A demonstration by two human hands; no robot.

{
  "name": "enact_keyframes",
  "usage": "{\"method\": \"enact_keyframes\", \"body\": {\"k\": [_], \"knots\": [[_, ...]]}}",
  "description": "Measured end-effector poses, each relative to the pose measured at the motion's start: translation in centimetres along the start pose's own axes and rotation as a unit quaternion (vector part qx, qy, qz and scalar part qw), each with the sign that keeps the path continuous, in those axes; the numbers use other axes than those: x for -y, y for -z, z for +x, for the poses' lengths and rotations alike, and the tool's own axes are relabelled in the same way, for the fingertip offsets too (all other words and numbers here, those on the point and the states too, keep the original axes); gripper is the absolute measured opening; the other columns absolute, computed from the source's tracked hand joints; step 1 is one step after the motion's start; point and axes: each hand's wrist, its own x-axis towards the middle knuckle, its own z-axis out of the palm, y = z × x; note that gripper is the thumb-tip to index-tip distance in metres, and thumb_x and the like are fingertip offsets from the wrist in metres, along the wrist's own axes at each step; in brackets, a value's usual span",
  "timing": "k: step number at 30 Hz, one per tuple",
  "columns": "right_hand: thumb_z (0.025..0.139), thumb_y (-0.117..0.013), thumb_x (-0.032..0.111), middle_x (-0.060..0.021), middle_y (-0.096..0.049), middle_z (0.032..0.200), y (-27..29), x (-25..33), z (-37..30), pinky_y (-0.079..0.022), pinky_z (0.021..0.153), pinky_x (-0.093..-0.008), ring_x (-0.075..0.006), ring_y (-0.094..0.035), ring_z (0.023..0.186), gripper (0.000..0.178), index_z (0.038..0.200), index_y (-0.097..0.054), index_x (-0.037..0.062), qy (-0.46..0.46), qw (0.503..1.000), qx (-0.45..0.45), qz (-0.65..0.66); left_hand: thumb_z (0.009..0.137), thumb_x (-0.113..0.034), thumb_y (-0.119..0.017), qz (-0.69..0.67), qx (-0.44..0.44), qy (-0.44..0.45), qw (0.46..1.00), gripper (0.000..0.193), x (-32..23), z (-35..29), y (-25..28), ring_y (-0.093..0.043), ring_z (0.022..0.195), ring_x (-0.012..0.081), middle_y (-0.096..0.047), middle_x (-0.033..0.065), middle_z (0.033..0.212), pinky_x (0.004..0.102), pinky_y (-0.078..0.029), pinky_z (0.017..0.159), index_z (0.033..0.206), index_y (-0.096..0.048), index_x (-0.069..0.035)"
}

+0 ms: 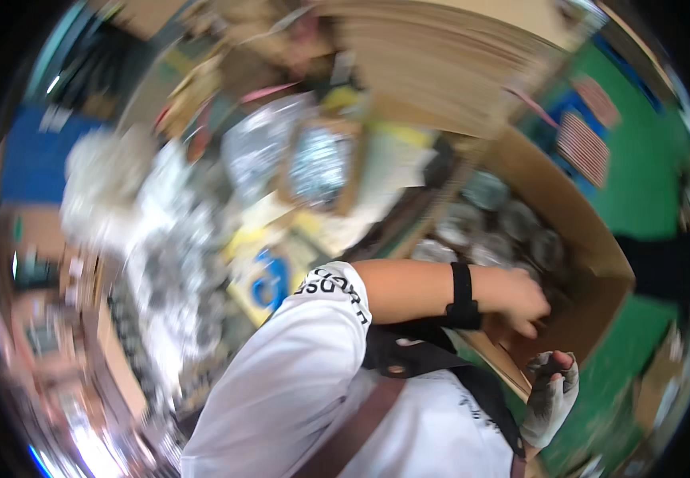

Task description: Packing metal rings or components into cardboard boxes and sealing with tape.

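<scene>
Packets [495,243], round and shiny, in carton [596,271], just beyond left grip [522,299]

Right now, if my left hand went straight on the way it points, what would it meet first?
Your left hand would probably meet the inner side wall of the cardboard box. Blur leaves depth unclear, so it might pass above the rim instead.

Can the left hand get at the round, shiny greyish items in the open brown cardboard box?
Likely yes: the left hand is at the box's open top, and no flap covers the round greyish items. Motion blur hides whether it touches anything.
</scene>
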Motion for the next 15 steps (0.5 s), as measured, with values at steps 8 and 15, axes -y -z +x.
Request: {"method": "enact_keyframes", "body": {"k": [8,15], "knots": [[0.086,-0.059,0.004,-0.0085,-0.067,0.099,-22.8,-3.9,2.7,-0.049,0.082,-0.0268,-0.0134,-0.062,0.088,0.030,0.115,-0.058,-0.0030,-0.191,0.882,0.398,-0.165,0.073,-0.024,-0.077,0.117,-0.526,0.591,0.601,0.035,-1.5,-44.4,-10.0,-0.059,0.091,0.0365,-0.061,0.0161,0.092,0.0423,-0.047,0.078,0.097,-0.062,-0.003],[0.088,-0.063,0.025,-0.0057,-0.059,0.076,-47.6,-9.3,2.7,-0.048,0.066,-0.0336,-0.0153,-0.055,0.069,0.036,0.115,-0.059,0.0013,0.049,0.516,0.780,-0.351,0.063,-0.026,-0.082,0.260,-0.269,0.734,0.566,0.055,-6.3,-62.3,-25.1,-0.049,0.109,0.0229,-0.056,0.0061,0.105,0.0426,-0.038,0.088,0.109,-0.057,-0.010]]}}
